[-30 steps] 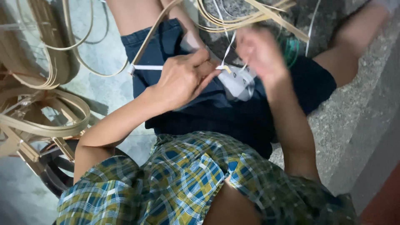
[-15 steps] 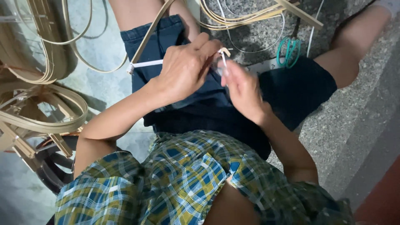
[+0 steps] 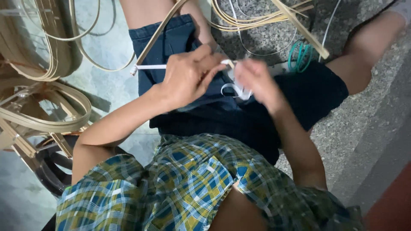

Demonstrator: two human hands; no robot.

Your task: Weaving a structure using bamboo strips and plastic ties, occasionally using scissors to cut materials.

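Observation:
My left hand (image 3: 188, 77) is closed on a thin white strip (image 3: 150, 67) that sticks out to the left over my dark blue shorts (image 3: 180, 38). My right hand (image 3: 257, 81), blurred, pinches the same white strip where it curls into a loop (image 3: 233, 90) between the two hands. A tan cane strip (image 3: 160, 32) runs diagonally up from the white strip's left end. The hands almost touch above my lap.
Coils of flat tan cane (image 3: 47, 115) lie on the grey floor at the left, with a dark ring-shaped frame (image 3: 47, 167) below them. More cane strips (image 3: 265, 17) cross the speckled floor at the top. A teal coil (image 3: 302, 55) lies by my right knee.
My right hand came down from a raised, blurred position to meet the left hand at the white strip. The strip now forms a small loop between them.

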